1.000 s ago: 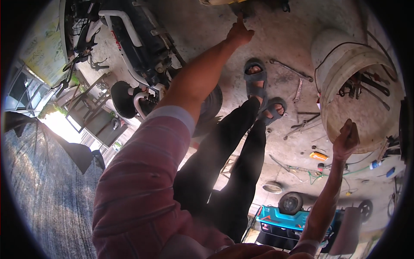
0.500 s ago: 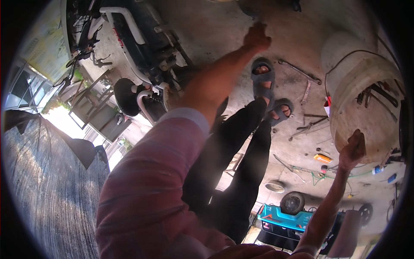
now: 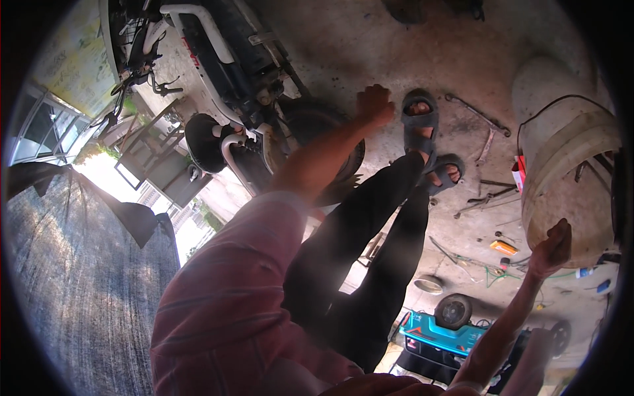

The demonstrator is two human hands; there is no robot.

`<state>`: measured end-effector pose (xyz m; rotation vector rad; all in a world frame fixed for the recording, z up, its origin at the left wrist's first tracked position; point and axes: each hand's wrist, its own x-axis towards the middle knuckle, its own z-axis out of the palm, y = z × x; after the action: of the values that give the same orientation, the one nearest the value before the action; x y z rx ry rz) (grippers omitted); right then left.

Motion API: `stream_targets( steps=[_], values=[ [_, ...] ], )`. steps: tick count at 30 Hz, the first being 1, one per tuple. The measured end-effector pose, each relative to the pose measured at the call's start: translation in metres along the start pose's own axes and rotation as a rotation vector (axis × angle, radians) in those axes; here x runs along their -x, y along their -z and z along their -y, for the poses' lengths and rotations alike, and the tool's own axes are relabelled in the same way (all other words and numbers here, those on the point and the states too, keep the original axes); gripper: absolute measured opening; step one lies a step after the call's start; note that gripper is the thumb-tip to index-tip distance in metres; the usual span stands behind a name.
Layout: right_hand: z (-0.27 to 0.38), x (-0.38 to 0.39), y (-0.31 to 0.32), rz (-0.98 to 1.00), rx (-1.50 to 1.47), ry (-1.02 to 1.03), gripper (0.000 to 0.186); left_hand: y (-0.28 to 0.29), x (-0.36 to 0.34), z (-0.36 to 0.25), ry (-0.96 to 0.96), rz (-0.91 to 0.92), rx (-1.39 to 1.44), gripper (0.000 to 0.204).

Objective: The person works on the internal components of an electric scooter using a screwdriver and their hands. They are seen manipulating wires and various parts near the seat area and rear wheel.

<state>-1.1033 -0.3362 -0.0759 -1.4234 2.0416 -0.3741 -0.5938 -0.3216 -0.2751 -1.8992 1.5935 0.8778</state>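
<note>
My left hand (image 3: pixel 375 105), fingers curled, hovers in view between a scooter's rear wheel (image 3: pixel 350 156) and a grey sandal (image 3: pixel 419 121) on one foot; anything inside the fingers is hidden. At the right, my right hand (image 3: pixel 552 248) is closed in front of a white plastic bucket (image 3: pixel 538 198) with tools (image 3: pixel 594 173) in it; I cannot tell whether it grips anything or touches the bucket. Loose wrenches (image 3: pixel 479 113) lie on the concrete floor beside the sandals.
A white-and-black scooter (image 3: pixel 228 86) occupies the upper left. A turquoise wheeled toy vehicle (image 3: pixel 429 330) is at the lower right. Green cord (image 3: pixel 492 269), an orange item (image 3: pixel 503 247) and a round dish (image 3: pixel 428 284) lie on the floor. A grey cover (image 3: pixel 86 264) fills the far left.
My left hand has moved down from the upper middle toward the scooter's wheel, its fingers now more curled. The scene has shifted right in view; my right hand remains closed by the bucket.
</note>
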Motion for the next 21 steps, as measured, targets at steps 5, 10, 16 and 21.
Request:
stream_targets(
  steps=[5,10,16,21],
  values=[
    [0.004,-0.003,-0.002,-0.032,-0.007,-0.003,0.038,-0.024,0.015,0.088,-0.196,0.420,-0.484,0.043],
    [0.001,0.003,-0.004,-0.111,0.012,-0.066,0.036,-0.010,0.023,0.081,-0.176,0.538,-0.534,0.048],
    [-0.002,0.007,-0.002,-0.063,-0.060,-0.117,0.036,-0.048,0.017,0.087,-0.386,0.490,-0.641,0.040],
    [0.009,0.004,-0.002,-0.057,-0.024,-0.102,0.036,-0.104,0.012,0.121,-0.339,0.622,-0.690,0.035]
  ],
)
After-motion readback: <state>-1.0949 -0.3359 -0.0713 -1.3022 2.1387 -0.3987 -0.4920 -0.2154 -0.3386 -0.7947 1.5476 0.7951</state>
